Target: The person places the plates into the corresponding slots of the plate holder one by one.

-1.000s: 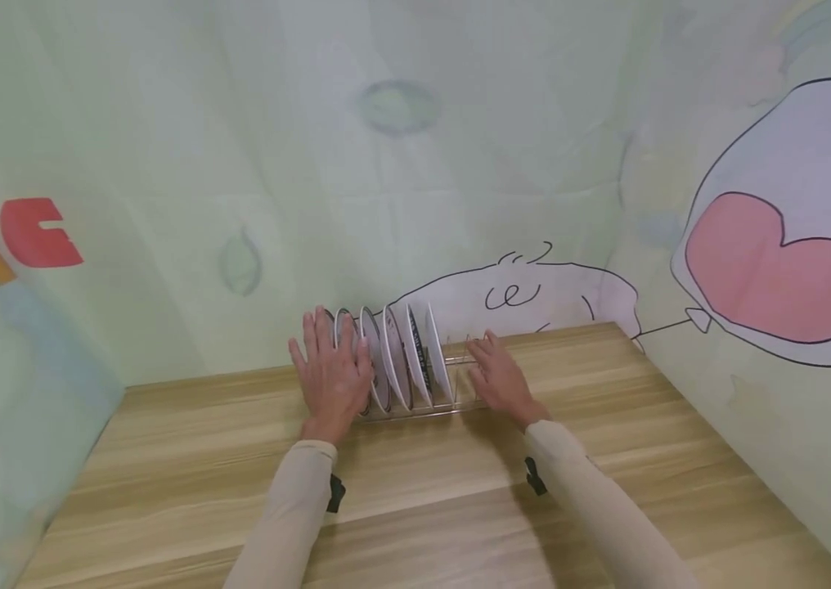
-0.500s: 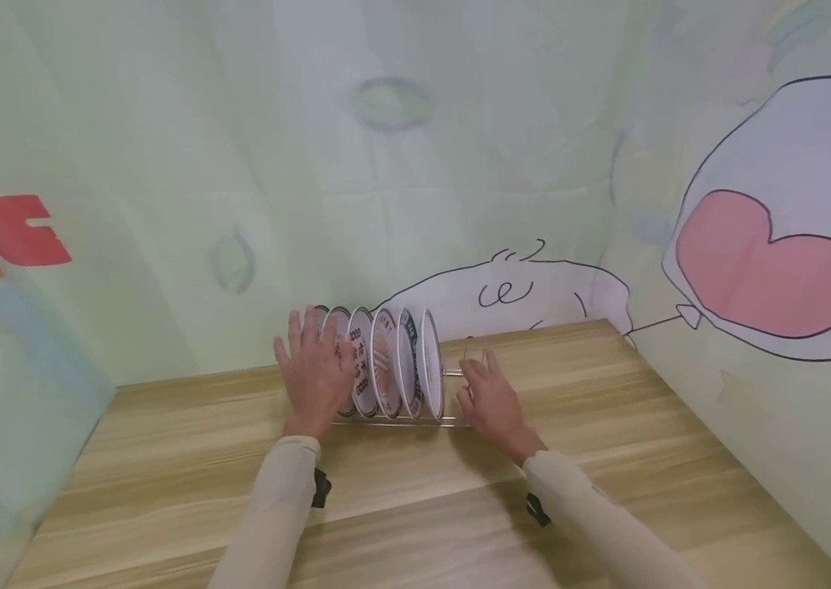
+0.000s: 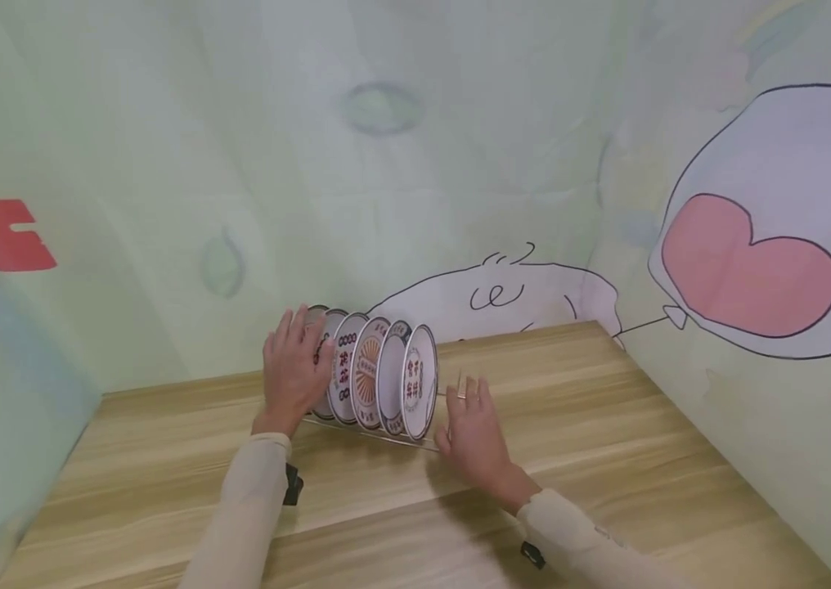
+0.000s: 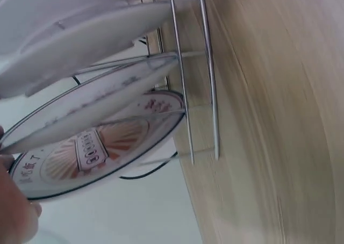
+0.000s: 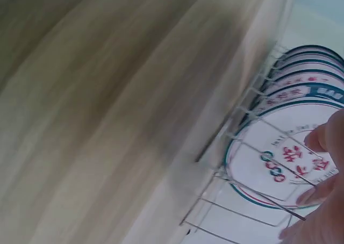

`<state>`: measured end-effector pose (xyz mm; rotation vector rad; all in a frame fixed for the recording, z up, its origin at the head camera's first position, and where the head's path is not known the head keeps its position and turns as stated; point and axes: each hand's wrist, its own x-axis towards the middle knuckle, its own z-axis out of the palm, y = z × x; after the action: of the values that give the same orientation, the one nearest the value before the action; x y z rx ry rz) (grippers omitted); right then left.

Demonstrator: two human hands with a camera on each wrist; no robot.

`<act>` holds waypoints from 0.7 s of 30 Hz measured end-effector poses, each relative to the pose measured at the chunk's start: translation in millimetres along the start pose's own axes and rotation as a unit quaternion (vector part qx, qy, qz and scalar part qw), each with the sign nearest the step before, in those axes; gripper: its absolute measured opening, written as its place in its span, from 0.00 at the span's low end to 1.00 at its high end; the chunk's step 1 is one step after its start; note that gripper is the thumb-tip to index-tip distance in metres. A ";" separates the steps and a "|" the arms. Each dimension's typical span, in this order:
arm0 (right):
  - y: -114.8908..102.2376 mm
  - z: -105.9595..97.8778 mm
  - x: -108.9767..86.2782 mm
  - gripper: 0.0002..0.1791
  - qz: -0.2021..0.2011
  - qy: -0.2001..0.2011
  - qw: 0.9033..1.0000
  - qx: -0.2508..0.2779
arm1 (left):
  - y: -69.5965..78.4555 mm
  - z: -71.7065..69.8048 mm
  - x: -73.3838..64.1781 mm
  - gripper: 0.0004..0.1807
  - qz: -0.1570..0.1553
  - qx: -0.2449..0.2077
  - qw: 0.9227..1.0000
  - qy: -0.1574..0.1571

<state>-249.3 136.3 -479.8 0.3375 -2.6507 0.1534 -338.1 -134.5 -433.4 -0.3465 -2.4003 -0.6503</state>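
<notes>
A wire dish rack point(image 3: 384, 438) stands on the wooden table with several patterned plates upright in it, one behind another. The front plate point(image 3: 419, 382) at its right end is white with red characters and a dark rim. My left hand point(image 3: 296, 368) rests on the plates at the left end, fingers extended. In the left wrist view, fingertips touch the edge of a plate with an orange fan pattern point(image 4: 91, 152). At the opposite end my right hand point(image 3: 476, 429) grips the rack's wires, fingers curled round them; the right wrist view shows its fingertips point(image 5: 314, 193) at the wires before the front plate.
The wooden table point(image 3: 357, 523) ends at the back against a pale printed curtain point(image 3: 283, 164). A second curtain side with a balloon and heart print point(image 3: 754, 270) borders the table on the right.
The right end of the rack has swung toward me with my right hand, so the plates' faces show more. My left hand stays at the left end. The head view has shifted slightly right.
</notes>
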 end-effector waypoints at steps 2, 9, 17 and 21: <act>3.5 -4.3 1.1 0.33 0.017 -0.007 0.999 0.043 | 0.4 -0.2 -1.1 0.28 -0.007 -0.002 1.000 0.002; 40.1 -16.4 35.0 0.31 -0.068 -0.046 0.985 0.155 | 40.0 -0.2 -7.4 0.30 -0.042 -0.003 0.998 0.053; 55.9 -9.0 64.1 0.30 -0.112 -0.169 0.966 0.160 | 98.7 12.9 -21.2 0.36 -0.042 0.028 0.998 -0.027; 53.8 -6.9 66.1 0.31 -0.109 -0.203 0.959 0.167 | 101.1 19.4 -26.4 0.37 -0.079 0.030 0.996 -0.041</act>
<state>-317.5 175.3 -446.1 0.8510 -2.9567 0.5137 -287.8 -41.2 -426.2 -0.1610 -2.5379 -0.6426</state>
